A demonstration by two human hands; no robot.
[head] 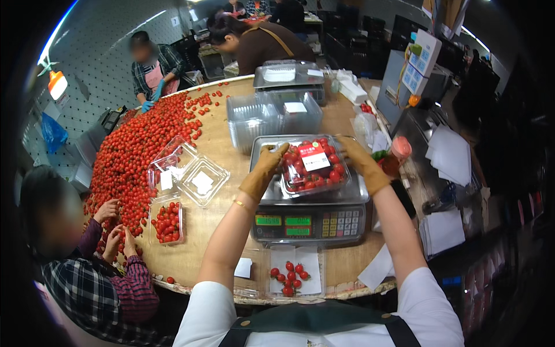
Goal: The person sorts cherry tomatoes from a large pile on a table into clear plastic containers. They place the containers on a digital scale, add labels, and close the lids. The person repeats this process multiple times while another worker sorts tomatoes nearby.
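Observation:
A clear plastic clamshell box of cherry tomatoes [308, 167], lid down and bearing a red and white label, lies slightly askew on the steel pan of a digital scale [308, 223]. My left hand [266, 167], in a brown glove, is at the box's left edge with thumb and fingers apart. At its right side is my right hand [360, 158], gloved alike, its fingertips near the far right corner; whether they press on the box I cannot tell. Below the scale, an open clear tray [318, 271] holds several tomatoes on white paper.
Loose cherry tomatoes [134, 152] cover the table's left side, where a co-worker's hands [113, 234] are. Open clamshells [204, 180] and a filled one [167, 223] lie left of the scale. Stacked empty boxes [253, 121] and a second scale [290, 80] stand behind. Right: a power strip [420, 63].

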